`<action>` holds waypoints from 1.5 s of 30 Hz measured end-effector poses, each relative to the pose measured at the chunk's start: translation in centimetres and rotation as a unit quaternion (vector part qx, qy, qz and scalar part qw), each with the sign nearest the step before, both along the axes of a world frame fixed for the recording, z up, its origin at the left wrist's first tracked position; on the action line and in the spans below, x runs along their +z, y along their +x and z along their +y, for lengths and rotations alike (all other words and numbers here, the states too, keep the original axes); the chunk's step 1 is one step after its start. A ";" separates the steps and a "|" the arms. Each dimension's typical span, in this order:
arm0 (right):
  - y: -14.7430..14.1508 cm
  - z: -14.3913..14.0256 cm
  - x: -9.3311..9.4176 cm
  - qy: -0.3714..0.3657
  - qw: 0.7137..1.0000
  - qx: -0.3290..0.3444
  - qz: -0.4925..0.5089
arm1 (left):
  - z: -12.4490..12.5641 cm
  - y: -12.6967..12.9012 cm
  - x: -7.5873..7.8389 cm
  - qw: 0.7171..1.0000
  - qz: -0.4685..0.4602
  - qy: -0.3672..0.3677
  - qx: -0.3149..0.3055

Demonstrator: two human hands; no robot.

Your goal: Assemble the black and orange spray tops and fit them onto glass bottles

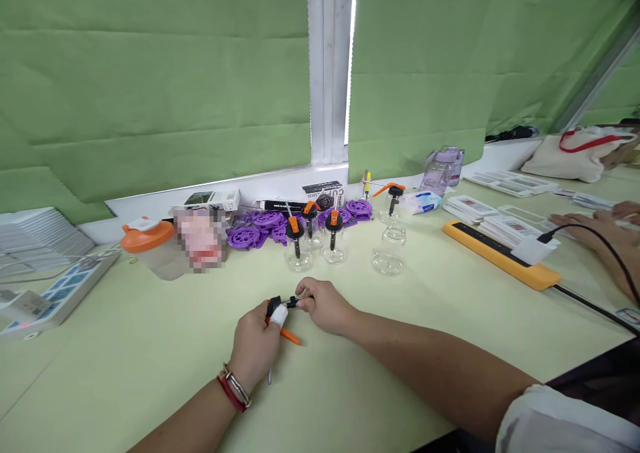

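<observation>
My left hand (256, 338) is closed around a black-and-orange jar lid (274, 303) with a crank. Its orange handle (291, 337) sticks out below my fingers, and a white wrap covers the thumb. A metal shaft runs from the lid toward my right hand (325, 305). The right fingers pinch a small black part (293, 301) at the shaft's end. Beyond my hands stand several glass jars (299, 259) with black lids and orange cranks. A lidless glass jar (387, 259) stands to their right.
Purple plastic discs (247, 237) lie behind the jars. At left are an orange-lidded cup (155, 249) and a white power strip (65, 293). On the right lies a yellow power strip (500, 256) with a black cable; beyond it are another person's hands (600, 233).
</observation>
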State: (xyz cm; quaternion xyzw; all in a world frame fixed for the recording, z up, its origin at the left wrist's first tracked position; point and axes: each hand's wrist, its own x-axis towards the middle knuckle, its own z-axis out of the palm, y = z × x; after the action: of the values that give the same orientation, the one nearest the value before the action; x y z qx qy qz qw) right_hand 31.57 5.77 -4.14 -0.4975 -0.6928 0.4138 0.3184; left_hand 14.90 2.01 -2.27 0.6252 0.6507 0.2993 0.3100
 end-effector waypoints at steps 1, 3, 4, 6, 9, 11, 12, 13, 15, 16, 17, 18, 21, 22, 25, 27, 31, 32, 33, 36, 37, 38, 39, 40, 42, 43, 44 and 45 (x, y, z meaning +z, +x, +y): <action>0.0 0.0 0.0 -0.003 1.000 0.002 0.000 | 0.0 0.0 0.0 1.000 -0.002 0.004 -0.001; 0.1 0.1 -0.1 -0.008 1.000 0.002 -0.003 | 0.1 -0.1 -0.1 1.000 -0.008 0.015 -0.003; 0.1 0.1 -0.1 -0.008 1.000 -0.001 -0.004 | 0.1 -0.1 -0.1 1.000 -0.010 0.018 -0.004; 0.1 0.1 -0.1 -0.002 1.000 -0.003 -0.003 | 0.1 -0.1 0.0 1.000 -0.007 0.019 -0.001; 0.0 0.1 -0.1 0.003 1.000 0.004 0.001 | 0.1 -0.1 0.0 1.000 0.004 0.023 0.004; 0.0 0.1 -0.1 0.004 1.000 0.005 0.002 | 0.1 -0.1 -0.1 1.000 0.008 0.027 0.003; 0.0 0.1 -0.1 0.005 1.000 0.005 0.002 | 0.1 -0.1 -0.1 1.000 0.009 0.029 0.002; 0.0 0.1 -0.1 0.007 1.000 0.005 0.002 | 0.1 -0.1 -0.2 0.999 0.011 0.032 0.001; 0.1 0.0 -0.1 0.011 1.000 0.005 -0.002 | 0.2 -0.2 -0.4 0.999 0.014 0.034 0.001; 0.1 0.0 -0.1 0.012 1.000 0.005 -0.003 | 0.2 -0.2 -0.4 0.999 0.016 0.034 0.001; 0.1 0.0 -0.1 0.012 1.000 0.005 -0.003 | 0.3 -0.2 -0.5 0.999 0.017 0.033 0.001; 0.1 0.0 -0.1 0.012 1.000 0.004 -0.002 | 0.3 -0.3 -0.5 0.999 0.017 0.032 0.000; 0.1 -0.1 0.0 0.012 1.000 0.004 -0.002 | 0.3 -0.3 -0.6 0.999 0.014 0.029 -0.001; 0.1 0.0 0.0 0.012 1.000 0.005 -0.003 | 0.3 -0.3 -0.6 1.000 0.014 0.028 0.000; 0.1 0.0 -0.1 0.013 1.000 0.004 -0.001 | 0.3 -0.3 -0.6 1.000 0.015 0.026 0.001; 0.1 0.0 -0.2 0.013 1.000 0.002 0.002 | 0.4 -0.2 -0.5 1.000 0.019 0.025 -0.001; 0.1 0.1 -0.3 0.008 1.000 0.008 0.003 | 0.4 -0.3 -0.3 0.999 0.036 0.019 -0.003; 0.1 0.1 -0.3 0.008 1.000 0.008 0.000 | 0.3 -0.3 -0.2 0.999 0.042 0.019 -0.001; 0.1 0.1 -0.3 0.008 1.000 0.006 -0.002 | 0.3 -0.3 -0.2 0.999 0.047 0.019 0.001; -0.1 0.0 -0.1 0.009 1.000 -0.008 -0.008 | 0.2 -0.2 -0.2 0.998 0.061 0.027 0.001; -0.2 -0.1 0.0 0.008 1.000 -0.011 -0.009 | 0.2 -0.2 -0.3 0.997 0.068 0.030 0.001; -0.3 -0.1 0.1 0.006 1.000 -0.014 -0.011 | 0.1 -0.1 -0.3 0.996 0.076 0.034 0.000; -0.3 -0.2 0.2 0.005 1.000 -0.016 -0.013 | 0.1 -0.1 -0.3 0.996 0.086 0.039 0.000; -0.4 -0.2 0.2 0.004 1.000 -0.017 -0.017 | 0.1 0.0 -0.3 0.995 0.094 0.043 0.000; -0.5 -0.3 0.3 0.002 0.999 -0.020 -0.024 | 0.1 0.1 -0.2 0.993 0.106 0.050 -0.003; -0.6 -0.3 0.3 0.002 0.999 -0.021 -0.027 | 0.1 0.1 -0.2 0.993 0.110 0.052 -0.003; -0.6 -0.2 0.3 0.002 0.999 -0.019 -0.029 | 0.1 0.1 -0.2 0.992 0.114 0.053 -0.004; -0.6 -0.2 0.3 0.004 0.999 -0.016 -0.031 | 0.1 0.1 -0.1 0.992 0.116 0.053 -0.004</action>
State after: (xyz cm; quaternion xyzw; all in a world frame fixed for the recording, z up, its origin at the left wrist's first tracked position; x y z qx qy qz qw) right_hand 31.00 5.56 -3.87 -0.5195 -0.6959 0.3901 0.3059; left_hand 14.99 2.13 -2.39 0.6739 0.6629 0.2574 0.2004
